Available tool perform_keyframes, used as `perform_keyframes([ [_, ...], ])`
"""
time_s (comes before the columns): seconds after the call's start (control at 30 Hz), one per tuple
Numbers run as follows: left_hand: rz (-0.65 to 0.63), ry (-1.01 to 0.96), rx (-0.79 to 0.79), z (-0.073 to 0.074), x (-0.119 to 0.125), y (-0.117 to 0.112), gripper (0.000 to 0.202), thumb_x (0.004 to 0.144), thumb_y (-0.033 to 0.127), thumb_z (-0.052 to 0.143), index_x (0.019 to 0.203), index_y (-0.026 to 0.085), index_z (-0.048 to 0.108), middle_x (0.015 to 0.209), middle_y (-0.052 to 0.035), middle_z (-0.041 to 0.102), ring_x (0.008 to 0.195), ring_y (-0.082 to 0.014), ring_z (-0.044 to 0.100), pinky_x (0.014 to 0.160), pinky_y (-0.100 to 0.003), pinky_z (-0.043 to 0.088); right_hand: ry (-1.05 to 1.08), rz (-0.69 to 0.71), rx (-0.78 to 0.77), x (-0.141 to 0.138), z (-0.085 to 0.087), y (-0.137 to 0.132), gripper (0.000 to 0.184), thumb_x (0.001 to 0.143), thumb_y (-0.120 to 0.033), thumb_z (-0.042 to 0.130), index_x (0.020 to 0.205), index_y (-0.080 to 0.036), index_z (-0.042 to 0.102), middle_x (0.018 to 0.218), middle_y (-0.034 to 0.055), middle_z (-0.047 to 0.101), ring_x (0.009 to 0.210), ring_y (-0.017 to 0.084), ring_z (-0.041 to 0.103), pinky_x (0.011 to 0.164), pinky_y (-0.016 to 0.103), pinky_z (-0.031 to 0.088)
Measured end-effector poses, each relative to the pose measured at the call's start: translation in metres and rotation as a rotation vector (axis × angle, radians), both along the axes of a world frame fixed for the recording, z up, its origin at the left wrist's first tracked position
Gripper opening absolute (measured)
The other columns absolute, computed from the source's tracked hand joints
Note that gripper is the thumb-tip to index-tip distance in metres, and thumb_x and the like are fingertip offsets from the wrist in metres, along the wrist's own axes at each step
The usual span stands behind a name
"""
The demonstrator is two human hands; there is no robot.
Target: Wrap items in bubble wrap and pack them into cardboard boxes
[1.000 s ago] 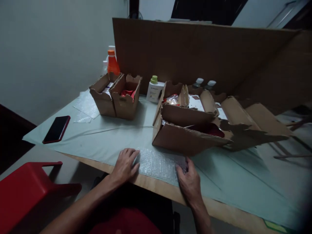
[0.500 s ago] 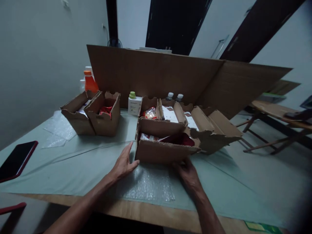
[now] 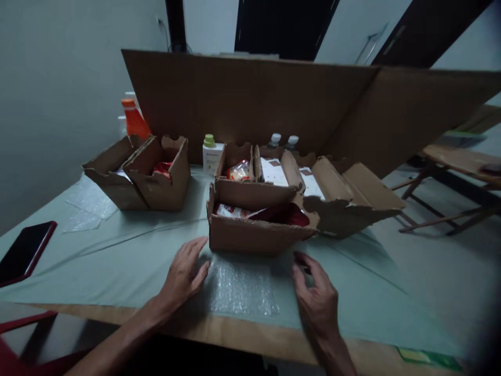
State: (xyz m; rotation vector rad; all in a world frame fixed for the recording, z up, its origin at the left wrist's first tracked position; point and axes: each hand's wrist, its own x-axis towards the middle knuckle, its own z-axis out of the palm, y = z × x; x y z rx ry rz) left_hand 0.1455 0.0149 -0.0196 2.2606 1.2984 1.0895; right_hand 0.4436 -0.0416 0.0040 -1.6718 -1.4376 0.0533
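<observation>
A long cardboard box (image 3: 258,237) stands crosswise in front of me, with red and white packets (image 3: 279,213) inside. My left hand (image 3: 183,269) is off its near left corner, fingers stretched forward, thumb apart, holding nothing. To the right, my right hand (image 3: 316,287) hovers over the cloth with fingers curved and a gap between thumb and forefinger; nothing shows in it. Clear bubble wrap (image 3: 242,287) lies between my hands, partly reaching the box. Behind the long box stand more cardboard boxes, one with a clear-and-red packet (image 3: 239,170), others with white boxes (image 3: 274,172).
Two cardboard boxes (image 3: 160,183) stand at left near an orange bottle (image 3: 135,120). A white bottle with a green cap (image 3: 211,154) sits before a tall cardboard panel (image 3: 250,99). A phone (image 3: 27,250) lies at the left, and a wooden chair (image 3: 450,172) is at the right.
Both hands have drawn back from the long box; the right came out from its near lower side and moved right. The camera has tilted down slightly.
</observation>
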Motion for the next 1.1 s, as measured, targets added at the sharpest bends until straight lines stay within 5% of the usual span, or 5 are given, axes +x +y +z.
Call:
perform_keyframes([
  [0.23,-0.280,0.286,-0.055,-0.005,0.004,-0.026,0.032,0.092,0.014,0.052,0.121,0.023,0.066,0.126,-0.0106,0.068,0.119,-0.0283,0.059,0.101,-0.049,0.052,-0.379,0.661,-0.263,-0.080,-0.010,-0.005,0.041,0.092,-0.017,0.052,0.130,-0.027,0.064,0.136,0.0078,0.065,0.122,0.027,0.059,0.099,0.046,0.048],
  [0.5,-0.205,0.169,-0.044,-0.004,-0.050,-0.014,0.030,0.092,0.020,0.053,0.117,0.025,0.068,0.131,-0.0085,0.066,0.127,-0.0266,0.056,0.105,-0.045,0.049,-0.451,0.128,-0.235,0.034,-0.026,-0.043,0.034,0.098,-0.037,0.044,0.103,-0.021,0.073,0.111,0.0101,0.075,0.104,0.028,0.067,0.089,0.044,0.047],
  [0.63,0.094,0.312,-0.103,0.005,-0.055,-0.010,0.036,0.084,0.032,0.066,0.118,0.020,0.067,0.119,-0.0126,0.067,0.110,-0.0308,0.059,0.096,-0.048,0.050,-0.471,0.243,-0.269,0.003,-0.020,-0.024,0.032,0.097,-0.032,0.045,0.113,-0.020,0.070,0.113,0.0092,0.074,0.104,0.026,0.066,0.089,0.041,0.047],
  [0.93,0.114,0.182,-0.360,0.003,-0.036,-0.028,0.011,0.078,0.015,0.053,0.086,0.019,0.061,0.087,-0.0040,0.066,0.083,-0.0209,0.059,0.077,-0.033,0.047,-0.178,0.268,-0.385,-0.043,-0.013,-0.003,0.016,0.088,-0.030,0.054,0.084,-0.019,0.065,0.086,0.0082,0.067,0.084,0.024,0.062,0.077,0.036,0.047],
  [1.1,0.030,0.046,-0.444,0.027,-0.075,-0.012,0.052,0.084,0.026,0.053,0.135,0.017,0.048,0.076,0.0034,0.061,0.066,-0.0149,0.057,0.066,-0.026,0.044,0.383,0.445,-0.538,-0.077,0.013,-0.039,0.060,0.085,-0.032,0.059,0.143,-0.019,0.047,0.076,-0.0033,0.055,0.062,0.013,0.052,0.059,0.024,0.043],
])
